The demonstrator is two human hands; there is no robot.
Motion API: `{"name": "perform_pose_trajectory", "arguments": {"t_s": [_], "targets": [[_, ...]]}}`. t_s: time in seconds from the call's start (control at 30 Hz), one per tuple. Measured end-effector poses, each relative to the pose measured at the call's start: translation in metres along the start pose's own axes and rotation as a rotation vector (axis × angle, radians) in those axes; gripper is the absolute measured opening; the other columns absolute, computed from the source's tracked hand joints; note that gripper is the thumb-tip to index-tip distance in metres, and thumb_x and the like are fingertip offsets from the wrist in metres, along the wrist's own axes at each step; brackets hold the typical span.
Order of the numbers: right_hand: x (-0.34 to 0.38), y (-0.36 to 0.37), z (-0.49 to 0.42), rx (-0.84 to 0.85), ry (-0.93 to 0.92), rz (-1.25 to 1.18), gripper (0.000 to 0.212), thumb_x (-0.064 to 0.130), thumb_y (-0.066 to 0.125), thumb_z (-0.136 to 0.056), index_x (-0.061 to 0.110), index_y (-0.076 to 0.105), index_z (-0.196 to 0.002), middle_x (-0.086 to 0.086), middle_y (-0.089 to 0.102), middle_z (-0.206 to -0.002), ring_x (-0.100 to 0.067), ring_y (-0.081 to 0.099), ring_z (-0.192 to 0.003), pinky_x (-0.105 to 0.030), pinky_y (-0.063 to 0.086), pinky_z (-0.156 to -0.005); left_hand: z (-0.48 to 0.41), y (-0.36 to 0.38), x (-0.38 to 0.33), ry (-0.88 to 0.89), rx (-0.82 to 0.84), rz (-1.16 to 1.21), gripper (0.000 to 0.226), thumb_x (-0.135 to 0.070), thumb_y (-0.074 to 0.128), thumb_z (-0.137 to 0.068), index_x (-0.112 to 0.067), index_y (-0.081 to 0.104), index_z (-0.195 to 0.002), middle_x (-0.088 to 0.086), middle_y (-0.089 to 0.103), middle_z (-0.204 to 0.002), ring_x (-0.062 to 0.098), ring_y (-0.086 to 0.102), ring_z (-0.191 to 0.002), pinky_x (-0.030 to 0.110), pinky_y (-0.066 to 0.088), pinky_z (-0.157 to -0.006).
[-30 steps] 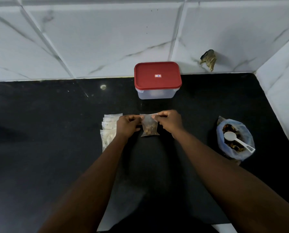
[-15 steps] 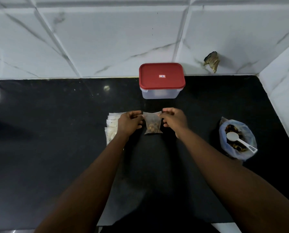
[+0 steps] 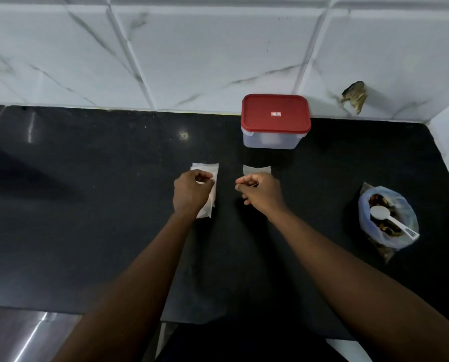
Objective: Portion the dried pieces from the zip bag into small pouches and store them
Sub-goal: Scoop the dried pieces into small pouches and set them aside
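My right hand (image 3: 261, 194) is gripping one pouch (image 3: 256, 169), my left hand (image 3: 189, 192) pinching empty pouches (image 3: 205, 167); box (image 3: 275, 117) sitting lidded, zip bag (image 3: 408, 218) holding plenty.

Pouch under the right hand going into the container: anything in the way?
Yes. The red lid is on the container and closes it off. The pouch, partly hidden under the right hand, lies just in front of the container, and nothing visible sits between them.

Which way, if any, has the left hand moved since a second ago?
Yes: the left hand went left, away from the red-lidded container, off the small pouch onto the stack of empty pouches.
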State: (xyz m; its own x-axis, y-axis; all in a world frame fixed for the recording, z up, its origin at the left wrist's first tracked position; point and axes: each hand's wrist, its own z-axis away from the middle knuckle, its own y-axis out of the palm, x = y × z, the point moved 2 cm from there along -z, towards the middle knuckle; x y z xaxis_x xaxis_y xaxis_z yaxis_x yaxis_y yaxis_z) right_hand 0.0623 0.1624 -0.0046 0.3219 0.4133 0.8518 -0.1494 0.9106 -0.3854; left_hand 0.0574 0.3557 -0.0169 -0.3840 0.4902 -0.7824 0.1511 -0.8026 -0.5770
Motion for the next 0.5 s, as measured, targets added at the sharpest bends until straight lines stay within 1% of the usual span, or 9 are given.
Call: {"name": "perform_pose_trajectory", "arguments": {"t_s": [0.1, 0.13, 0.2, 0.23, 0.3, 0.33, 0.4, 0.5], "targets": [[0.005, 0.023, 0.002, 0.047, 0.000, 0.014, 0.014, 0.012, 0.075, -0.090, 0.012, 0.077, -0.104, -0.003, 0.075, -0.090, -0.012, 0.071, -0.073, -0.021, 0.060, -0.056, 0.003, -0.012, 0.015, -0.058, -0.053, -0.064, 0.017, -0.021, 0.073, -0.092, -0.023, 0.077, -0.108, -0.008, 0.073, -0.111, 0.001, 0.065, -0.082, 0.016, 0.043, -0.064], [0.006, 0.029, 0.001, 0.056, 0.004, 0.018, 0.014, 0.012, 0.075, -0.090, 0.011, 0.076, -0.104, -0.005, 0.075, -0.090, -0.013, 0.072, -0.073, -0.021, 0.060, -0.056, 0.004, -0.015, 0.020, -0.070, -0.068, -0.072, 0.020, -0.020, 0.074, -0.091, -0.023, 0.076, -0.110, -0.007, 0.072, -0.113, 0.003, 0.066, -0.084, 0.017, 0.043, -0.064], [0.007, 0.042, -0.001, 0.077, 0.028, 0.021, 0.016, 0.011, 0.074, -0.091, 0.011, 0.075, -0.107, -0.006, 0.075, -0.092, -0.014, 0.072, -0.074, -0.022, 0.060, -0.057, 0.005, -0.020, 0.029, -0.085, -0.103, -0.084, 0.026, -0.019, 0.076, -0.088, -0.022, 0.073, -0.114, -0.004, 0.069, -0.118, 0.009, 0.066, -0.095, 0.022, 0.049, -0.073], [0.007, 0.048, -0.001, 0.085, 0.045, 0.022, 0.016, 0.012, 0.073, -0.092, 0.011, 0.074, -0.108, -0.006, 0.075, -0.093, -0.014, 0.072, -0.074, -0.023, 0.060, -0.057, 0.005, -0.021, 0.034, -0.098, -0.112, -0.092, 0.030, -0.019, 0.077, -0.088, -0.022, 0.071, -0.116, -0.002, 0.065, -0.121, 0.012, 0.066, -0.100, 0.027, 0.053, -0.078], [0.007, 0.058, -0.003, 0.086, 0.074, 0.007, 0.019, 0.012, 0.075, -0.091, 0.011, 0.071, -0.110, -0.006, 0.074, -0.093, -0.014, 0.072, -0.073, -0.024, 0.061, -0.057, 0.004, -0.021, 0.042, -0.148, -0.100, -0.080, 0.037, -0.020, 0.077, -0.087, -0.020, 0.066, -0.122, 0.002, 0.061, -0.126, 0.015, 0.064, -0.104, 0.035, 0.058, -0.089], [0.007, 0.063, -0.003, 0.080, 0.086, -0.006, 0.022, 0.012, 0.076, -0.090, 0.011, 0.069, -0.110, -0.007, 0.073, -0.092, -0.016, 0.072, -0.072, -0.026, 0.062, -0.058, 0.004, -0.021, 0.045, -0.177, -0.090, -0.061, 0.042, -0.020, 0.078, -0.088, -0.018, 0.063, -0.127, 0.004, 0.060, -0.130, 0.015, 0.063, -0.105, 0.034, 0.057, -0.092], [0.006, 0.071, -0.006, 0.070, 0.111, -0.005, 0.026, 0.014, 0.080, -0.087, 0.012, 0.066, -0.110, -0.007, 0.072, -0.092, -0.021, 0.074, -0.076, -0.034, 0.064, -0.064, 0.003, -0.021, 0.048, -0.218, -0.081, -0.017, 0.047, -0.017, 0.078, -0.088, -0.015, 0.060, -0.132, 0.006, 0.061, -0.132, 0.015, 0.061, -0.106, 0.031, 0.054, -0.091], [0.004, 0.079, -0.009, 0.057, 0.128, 0.029, 0.028, 0.019, 0.084, -0.082, 0.021, 0.064, -0.102, -0.005, 0.072, -0.095, -0.022, 0.074, -0.084, -0.044, 0.064, -0.076, 0.003, -0.024, 0.048, -0.238, -0.080, 0.038, 0.039, -0.012, 0.074, -0.090, -0.013, 0.064, -0.127, 0.003, 0.068, -0.119, 0.013, 0.063, -0.098, 0.029, 0.054, -0.085]]}}
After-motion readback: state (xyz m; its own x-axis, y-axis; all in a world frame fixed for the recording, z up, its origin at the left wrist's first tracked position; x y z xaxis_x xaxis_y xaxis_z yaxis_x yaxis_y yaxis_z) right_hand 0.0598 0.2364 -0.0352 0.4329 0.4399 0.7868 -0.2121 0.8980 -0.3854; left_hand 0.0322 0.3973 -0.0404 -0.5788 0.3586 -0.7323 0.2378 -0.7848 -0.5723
